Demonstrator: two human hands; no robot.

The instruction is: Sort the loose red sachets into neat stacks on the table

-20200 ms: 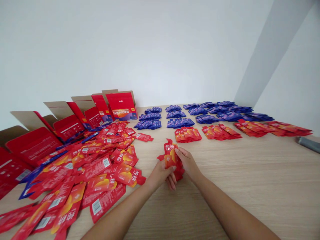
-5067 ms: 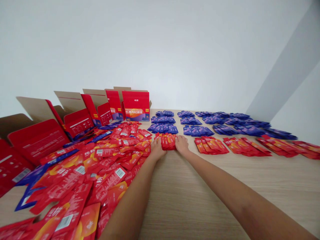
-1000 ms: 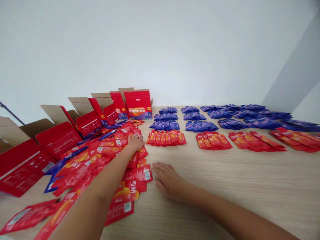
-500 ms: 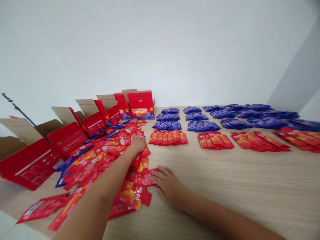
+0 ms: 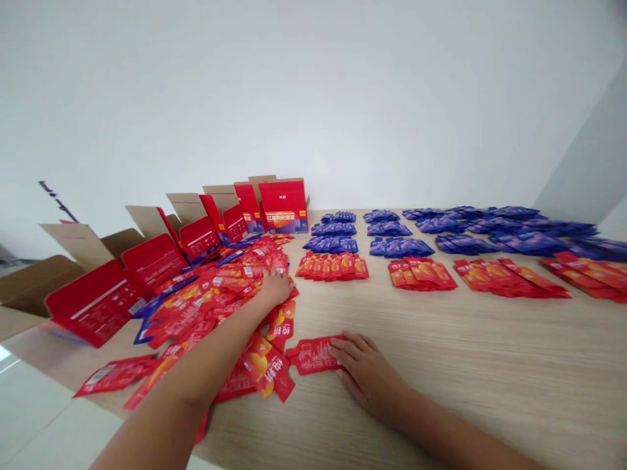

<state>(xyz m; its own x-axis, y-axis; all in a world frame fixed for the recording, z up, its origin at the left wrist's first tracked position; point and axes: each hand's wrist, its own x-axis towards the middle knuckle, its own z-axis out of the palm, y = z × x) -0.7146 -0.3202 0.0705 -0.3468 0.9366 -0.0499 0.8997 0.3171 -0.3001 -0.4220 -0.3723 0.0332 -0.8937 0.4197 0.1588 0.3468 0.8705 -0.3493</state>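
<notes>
The right hand [image 5: 366, 373], fingers extended, hides one end of a red sachet [image 5: 313, 356] on the table [image 5: 465, 352]. The left hand [image 5: 275, 287] covers part of the sachet pile [image 5: 215, 307]; its grip I cannot tell.

A: From where is the scene viewed?
B: From a single camera worn on the head, held above and behind the left fingers [image 5: 272, 277] and right fingers [image 5: 350, 348]; the left forearm [image 5: 200, 372] and right forearm [image 5: 441, 424] are seen running in from the lower edge.
A: Which way is it faced?
B: Forward and down over the surface [image 5: 441, 352], with the wall [image 5: 353, 98] taken in beyond both sets of fingers and filling the upper part.
A: How near is it set?
B: Close enough for the forearms to be shown largest. The fingers are framed below centre, at middle range; the row of red boxes [image 5: 155, 262] is caught from left of the left fingers to beyond them.
</notes>
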